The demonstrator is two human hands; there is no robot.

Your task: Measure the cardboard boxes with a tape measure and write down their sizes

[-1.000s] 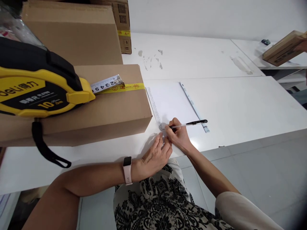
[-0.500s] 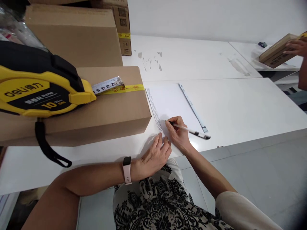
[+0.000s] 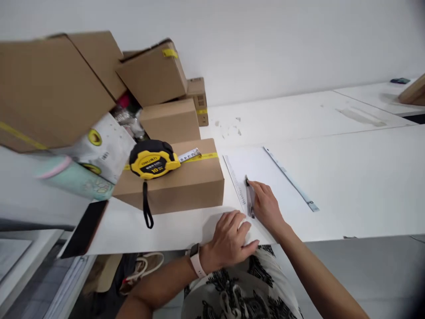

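While the pen (image 3: 250,199) lies along the marked left side of the white paper (image 3: 264,170), we note the right hand (image 3: 267,206) just to its right, touching it near the upper end; whether the fingers grip it we cannot tell. The left hand (image 3: 230,235) is at the front edge of the table (image 3: 358,177), near the paper's bottom corner, fingers loosely bent, grasping nothing we can see.

Risks, in our judgement: a nudge from either hand could set the pen rolling; the paper could slide if pushed, as we see no firm hold on it; a snag on the hanging strap (image 3: 145,199) could drag the tape measure (image 3: 154,161) off its carton (image 3: 186,195).

Counts: one pen, one paper, one pale blue strip (image 3: 290,179) along the paper's right edge, one tape measure, one wristwatch (image 3: 195,259); cartons at left, at least five, overlap preventing an exact figure.
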